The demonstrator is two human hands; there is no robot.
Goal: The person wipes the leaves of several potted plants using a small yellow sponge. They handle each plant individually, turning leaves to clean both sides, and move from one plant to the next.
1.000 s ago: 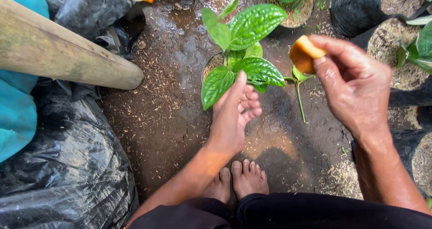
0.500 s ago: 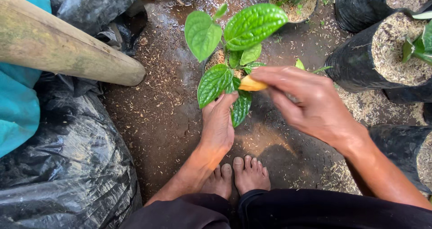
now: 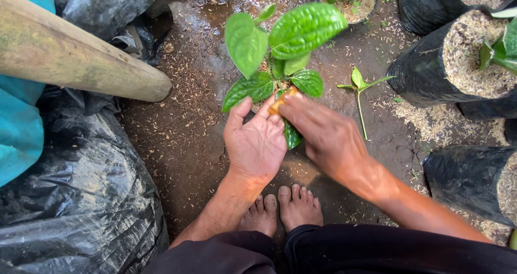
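Over wet soil, glossy green seedling (image 3: 285, 47) (puckered leaves), left hand (image 3: 257, 142) cupping its base, right hand (image 3: 323, 134) fingers pinching orange piece (image 3: 281, 101).

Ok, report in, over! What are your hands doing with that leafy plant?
Left hand cupped at the plant's base. Right hand pinching a small orange piece among the lower leaves. Loose sprig lying on wet ground to the right, apart.

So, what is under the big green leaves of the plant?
Under the leaves both hands meet: left hand cupped, right hand holding a small orange piece. The stem base and its pot are covered.
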